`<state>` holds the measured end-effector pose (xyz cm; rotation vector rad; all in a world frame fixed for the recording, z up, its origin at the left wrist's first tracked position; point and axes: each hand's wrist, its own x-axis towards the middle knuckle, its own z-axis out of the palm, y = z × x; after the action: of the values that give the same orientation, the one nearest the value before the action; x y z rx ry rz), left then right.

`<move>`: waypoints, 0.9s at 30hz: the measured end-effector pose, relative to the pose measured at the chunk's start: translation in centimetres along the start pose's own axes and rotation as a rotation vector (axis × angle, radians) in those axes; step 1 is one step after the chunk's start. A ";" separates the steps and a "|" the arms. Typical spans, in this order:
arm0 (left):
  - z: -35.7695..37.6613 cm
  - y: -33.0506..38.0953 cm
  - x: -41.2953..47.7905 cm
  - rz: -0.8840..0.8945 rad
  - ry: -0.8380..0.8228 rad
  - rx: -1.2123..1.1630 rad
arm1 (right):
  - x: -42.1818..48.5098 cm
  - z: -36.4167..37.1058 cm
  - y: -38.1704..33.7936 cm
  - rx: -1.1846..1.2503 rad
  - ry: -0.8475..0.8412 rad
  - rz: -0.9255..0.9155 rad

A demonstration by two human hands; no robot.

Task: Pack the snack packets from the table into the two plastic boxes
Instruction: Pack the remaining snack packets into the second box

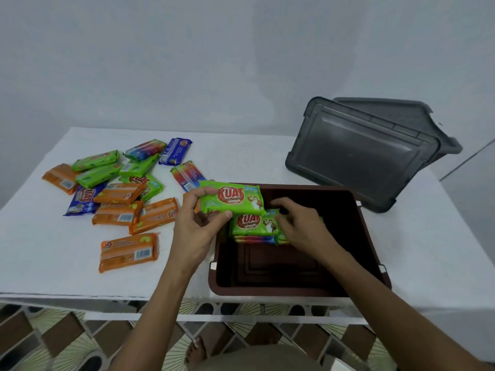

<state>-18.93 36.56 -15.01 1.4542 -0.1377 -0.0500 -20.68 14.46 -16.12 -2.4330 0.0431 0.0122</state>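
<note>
Head cam, looking down at the table (241, 156) with its white cloth. The brown box (267, 290) sits at the front edge, right of the middle, with no lid on.

The left hand (198, 223) is pinching a green packet (233, 200) by its left end, thumb underneath and fingers on top. It holds the packet flat, label up, over the box's far left corner.

The right hand (297, 223) is down inside the box, fingers curled over the right end of a second green packet (254, 224). That one lies label up on a little stack against the far wall. A rainbow-striped packet (254, 239) peeks out underneath it. It's a bit blurry there, so I can't tell how many are in the stack.

The rest of the snacks are loose on the left half of the table. There's a pile (120, 183) of orange, green and blue packets overlapping each other. One orange packet (128, 253) lies on its own nearer the front edge, and one striped packet (187, 176) lies just beyond the left hand.

The grey box (359, 156) is at the far right corner, propped up at a tilt. Another grey piece is behind it, could be a lid or not, honestly can't tell.

A bare foot (197, 352) shows on the patterned floor below the table edge.
</note>
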 end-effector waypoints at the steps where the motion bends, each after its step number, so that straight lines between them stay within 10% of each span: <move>1: 0.3 0.3 0.0 0.011 -0.021 -0.006 | -0.2 -0.5 -0.6 0.189 0.034 0.031; 4: 1.8 1.0 -0.1 0.018 -0.128 -0.022 | -1.0 -1.7 -2.2 0.928 -0.104 0.151; 8: 2.9 0.6 0.3 0.236 -0.264 0.580 | -2.0 -3.1 -0.8 1.072 -0.032 0.178; 14: 1.5 -1.5 0.7 0.302 -0.146 0.937 | -3.4 -5.3 4.0 0.738 0.106 0.307; 27: 0.5 -2.8 0.4 0.265 -0.121 0.878 | -2.1 -1.9 3.5 -0.571 -0.061 0.243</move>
<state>-18.47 35.66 -17.70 2.2947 -0.4953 0.1601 -22.88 10.65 -16.94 -2.9790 0.3501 0.2376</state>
